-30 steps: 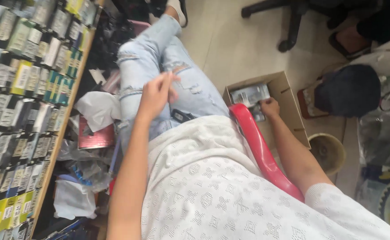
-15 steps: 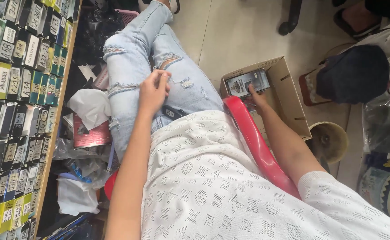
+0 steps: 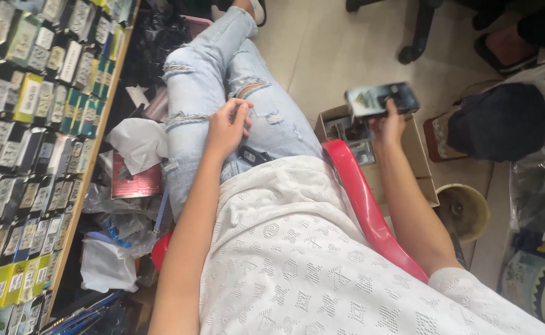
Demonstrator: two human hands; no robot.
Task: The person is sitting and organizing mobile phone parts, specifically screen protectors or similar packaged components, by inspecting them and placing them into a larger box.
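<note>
Right hand (image 3: 389, 124) was closed on a small dark box (image 3: 381, 99), held up just above the open cardboard carton (image 3: 416, 152).

Left hand (image 3: 226, 127) just rested loose and empty on the thigh of the ripped light jeans (image 3: 204, 80), right by a little black item (image 3: 254, 155) on the lap. The carton sat on the floor beside the red plastic chair (image 3: 362, 205); the shelf of packaged boxes (image 3: 30, 124) ran along the left.

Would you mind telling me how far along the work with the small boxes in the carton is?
One small dark box is out, gripped in the right hand above the open cardboard carton. More packages still sit inside the carton. The left hand rests on the thigh, holding nothing.
</note>
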